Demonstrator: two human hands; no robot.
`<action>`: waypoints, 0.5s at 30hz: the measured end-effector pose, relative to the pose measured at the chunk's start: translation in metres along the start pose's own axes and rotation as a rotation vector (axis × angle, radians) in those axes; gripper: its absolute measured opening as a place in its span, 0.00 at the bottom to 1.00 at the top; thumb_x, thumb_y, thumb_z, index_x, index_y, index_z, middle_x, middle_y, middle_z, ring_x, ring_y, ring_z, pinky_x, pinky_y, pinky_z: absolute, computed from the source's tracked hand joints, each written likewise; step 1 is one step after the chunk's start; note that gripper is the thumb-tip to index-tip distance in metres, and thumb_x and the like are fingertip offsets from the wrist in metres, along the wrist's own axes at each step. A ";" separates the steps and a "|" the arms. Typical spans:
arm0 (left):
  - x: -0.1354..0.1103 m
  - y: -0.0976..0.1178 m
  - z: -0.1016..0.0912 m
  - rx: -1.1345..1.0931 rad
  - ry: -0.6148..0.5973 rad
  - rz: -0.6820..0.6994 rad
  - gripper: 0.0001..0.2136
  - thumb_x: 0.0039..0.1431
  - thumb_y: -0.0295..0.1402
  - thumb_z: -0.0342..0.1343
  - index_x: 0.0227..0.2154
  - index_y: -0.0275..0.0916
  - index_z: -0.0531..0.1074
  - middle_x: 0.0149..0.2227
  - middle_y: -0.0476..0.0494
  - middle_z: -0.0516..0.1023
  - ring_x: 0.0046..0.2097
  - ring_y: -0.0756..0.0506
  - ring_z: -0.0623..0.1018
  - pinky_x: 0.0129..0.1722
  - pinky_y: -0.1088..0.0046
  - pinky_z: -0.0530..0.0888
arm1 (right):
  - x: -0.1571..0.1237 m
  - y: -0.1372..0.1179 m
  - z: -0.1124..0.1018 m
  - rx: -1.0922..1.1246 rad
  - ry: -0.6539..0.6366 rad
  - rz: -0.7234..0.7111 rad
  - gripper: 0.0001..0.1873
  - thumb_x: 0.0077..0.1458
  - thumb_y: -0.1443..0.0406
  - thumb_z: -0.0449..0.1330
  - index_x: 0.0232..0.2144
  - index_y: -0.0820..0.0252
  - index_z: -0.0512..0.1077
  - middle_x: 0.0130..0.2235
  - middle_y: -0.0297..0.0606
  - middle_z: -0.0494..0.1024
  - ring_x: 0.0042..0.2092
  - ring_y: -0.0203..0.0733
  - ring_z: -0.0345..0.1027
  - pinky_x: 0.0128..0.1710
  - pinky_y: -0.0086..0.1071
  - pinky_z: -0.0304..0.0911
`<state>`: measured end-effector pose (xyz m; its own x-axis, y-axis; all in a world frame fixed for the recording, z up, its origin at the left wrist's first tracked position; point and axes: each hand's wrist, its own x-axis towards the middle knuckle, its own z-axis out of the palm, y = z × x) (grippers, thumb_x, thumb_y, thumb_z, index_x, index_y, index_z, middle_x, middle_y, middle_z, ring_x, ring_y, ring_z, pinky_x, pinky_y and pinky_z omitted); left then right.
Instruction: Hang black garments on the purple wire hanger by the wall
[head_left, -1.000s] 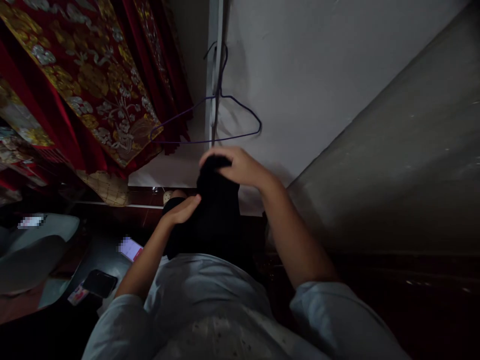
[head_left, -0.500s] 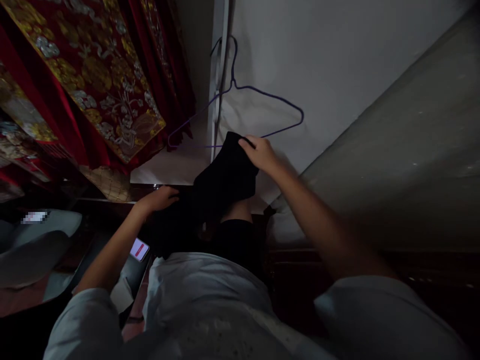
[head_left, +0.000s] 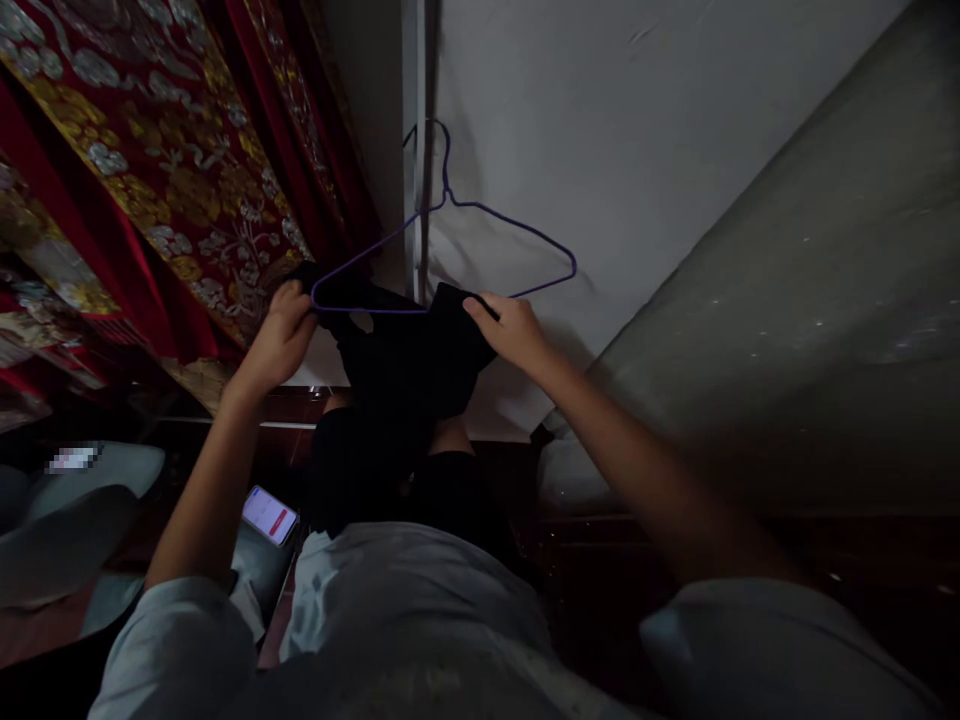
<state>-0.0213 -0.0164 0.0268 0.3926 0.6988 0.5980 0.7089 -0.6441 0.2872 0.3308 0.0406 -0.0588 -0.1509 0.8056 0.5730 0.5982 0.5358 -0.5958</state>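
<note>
Both arms are reaching up and forward from pale short sleeves (head_left: 180, 650), elbows bent, forearms converging toward a thin purple wire hanger (head_left: 447, 180) that is hanging by its hook against a pale wall (head_left: 637, 130).

The left hand (head_left: 279, 335) is lifting toward the hanger's left corner, wrist tilted back. Its fingers (head_left: 289, 300) are curling closed over a fold of the black garment (head_left: 409, 365), right at the bend of the wire. The right hand (head_left: 514, 332) is holding level with it, palm turned down. Its fingers (head_left: 480, 308) are pinching narrowly on the garment's other upper edge, just beside the hanger's lower bar.

The garment is stretching between the two hands along that lower bar, and the rest is sagging in soft, dark, matte folds toward the person's lap. Whether the cloth is passing over the bar or only lying against it cannot be told in the dim light.

The hanger is a slim triangle of coated wire. To the left, a heavy red cloth (head_left: 150, 150) embroidered with gold and silver flowers is draping down beside the left hand. Below the left forearm, a phone (head_left: 268, 514) is lying with its screen glowing.
</note>
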 end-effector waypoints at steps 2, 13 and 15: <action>-0.004 0.002 -0.011 0.009 0.011 0.049 0.12 0.68 0.35 0.50 0.27 0.41 0.64 0.34 0.44 0.68 0.47 0.39 0.72 0.60 0.49 0.68 | 0.001 0.000 0.000 0.023 -0.015 -0.002 0.30 0.64 0.41 0.48 0.25 0.57 0.66 0.26 0.39 0.71 0.31 0.44 0.65 0.34 0.36 0.54; 0.051 0.031 0.006 -0.048 -0.042 0.017 0.07 0.65 0.29 0.50 0.36 0.40 0.74 0.41 0.42 0.78 0.51 0.39 0.78 0.60 0.57 0.73 | -0.001 -0.005 0.004 0.135 0.019 0.065 0.29 0.62 0.42 0.51 0.21 0.56 0.59 0.23 0.34 0.62 0.28 0.39 0.57 0.31 0.35 0.50; 0.070 0.035 0.020 -0.018 -0.090 0.023 0.09 0.64 0.28 0.51 0.43 0.40 0.74 0.45 0.41 0.79 0.54 0.38 0.78 0.62 0.56 0.71 | -0.005 -0.012 0.007 0.160 0.012 0.049 0.29 0.63 0.41 0.50 0.22 0.57 0.61 0.24 0.34 0.64 0.29 0.39 0.58 0.32 0.35 0.52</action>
<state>0.0426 0.0165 0.0636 0.4601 0.7087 0.5349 0.6891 -0.6649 0.2882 0.3190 0.0313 -0.0585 -0.1148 0.8289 0.5475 0.4714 0.5305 -0.7045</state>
